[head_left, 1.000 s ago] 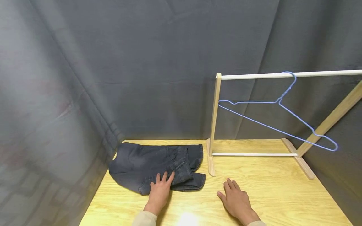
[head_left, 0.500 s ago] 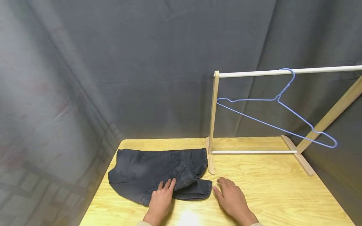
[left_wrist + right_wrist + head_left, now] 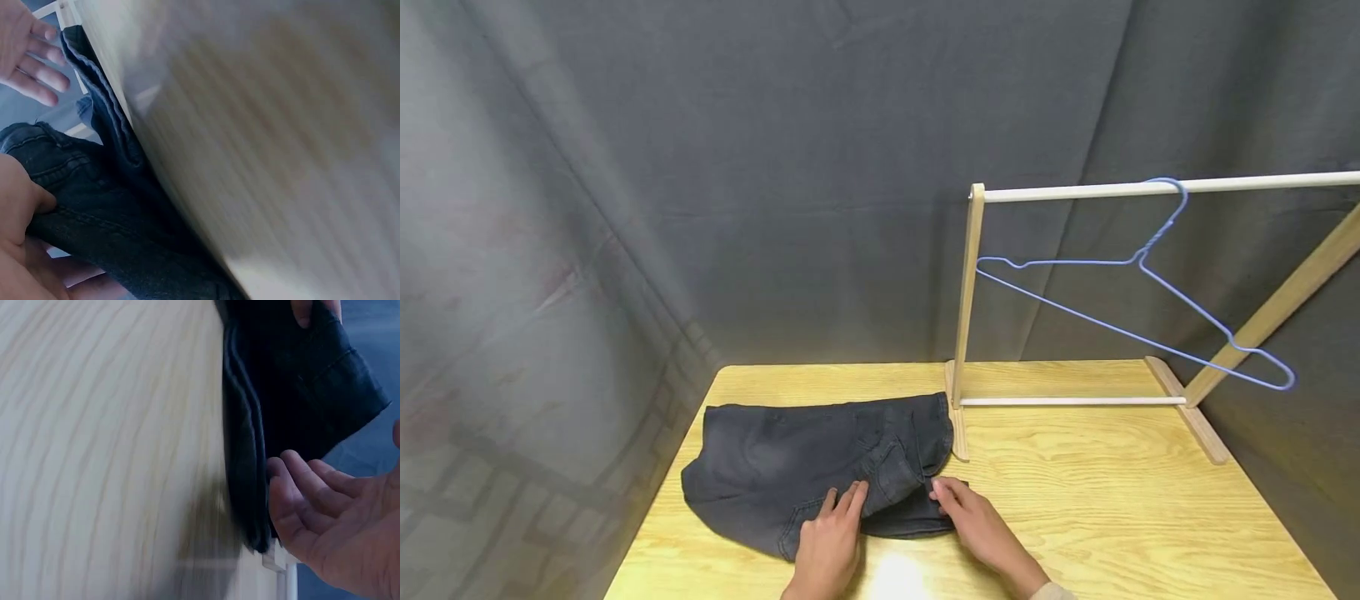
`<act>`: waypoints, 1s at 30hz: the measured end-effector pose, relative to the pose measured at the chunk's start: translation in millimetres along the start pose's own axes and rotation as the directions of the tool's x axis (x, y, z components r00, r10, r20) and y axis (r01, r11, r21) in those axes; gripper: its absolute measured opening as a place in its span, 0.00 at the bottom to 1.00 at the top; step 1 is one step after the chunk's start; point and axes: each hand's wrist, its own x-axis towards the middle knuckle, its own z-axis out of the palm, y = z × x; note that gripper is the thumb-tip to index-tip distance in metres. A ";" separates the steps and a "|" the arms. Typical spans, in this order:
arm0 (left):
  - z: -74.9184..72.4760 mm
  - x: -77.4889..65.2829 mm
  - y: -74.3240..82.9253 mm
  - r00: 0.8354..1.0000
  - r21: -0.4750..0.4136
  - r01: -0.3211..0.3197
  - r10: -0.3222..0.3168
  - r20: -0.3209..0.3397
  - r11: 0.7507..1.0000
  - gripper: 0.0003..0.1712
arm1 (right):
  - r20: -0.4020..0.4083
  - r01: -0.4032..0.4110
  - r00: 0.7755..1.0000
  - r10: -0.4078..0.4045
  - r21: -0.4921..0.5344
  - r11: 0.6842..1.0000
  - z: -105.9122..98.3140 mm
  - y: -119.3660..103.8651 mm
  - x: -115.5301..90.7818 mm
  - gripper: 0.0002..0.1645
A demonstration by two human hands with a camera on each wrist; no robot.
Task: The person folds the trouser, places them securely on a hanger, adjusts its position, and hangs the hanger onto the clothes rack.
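Dark jeans (image 3: 775, 450), folded, lie on the left half of the wooden table, with a pocket showing near their right end. My left hand (image 3: 830, 542) holds their near edge; in the left wrist view its thumb (image 3: 42, 200) lies on one side of the cloth and its fingers (image 3: 94, 282) on the other. My right hand (image 3: 973, 521) is at the right end of the jeans. In the right wrist view its loosely bent fingers (image 3: 306, 487) are right beside the layered edge of the cloth, part of which stands raised.
A wooden rack (image 3: 970, 292) with a white rail (image 3: 1075, 192) stands at the back right, its left foot close to the jeans. From the rail hangs a blue wire hanger (image 3: 1187, 307). Grey curtains (image 3: 850, 208) enclose the table (image 3: 1075, 492).
The jeans have shifted toward me and slightly right under my left hand. My right hand has moved left from the bare table to the right end of the jeans.
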 end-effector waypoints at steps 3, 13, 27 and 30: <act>-1.6 -2.4 2.5 1.000 -0.015 0.013 -0.013 -0.012 1.000 0.30 | 0.047 -0.026 0.999 0.020 0.132 0.991 1.1 -1.8 2.2 0.41; -6.8 -4.8 10.9 0.999 -0.020 0.028 -0.029 -0.026 0.999 0.28 | 0.163 -0.131 0.984 0.069 0.406 0.904 7.5 -18.3 14.2 0.49; -4.9 -10.2 14.0 0.993 -0.001 -0.117 0.117 -0.001 0.993 0.28 | 0.041 -0.151 0.988 0.149 0.447 0.881 27.0 -39.8 31.7 0.44; -5.1 -10.1 14.3 0.992 -0.005 -0.118 0.118 0.044 0.993 0.30 | 0.008 -0.147 0.987 0.158 0.411 0.900 27.9 -33.8 32.9 0.43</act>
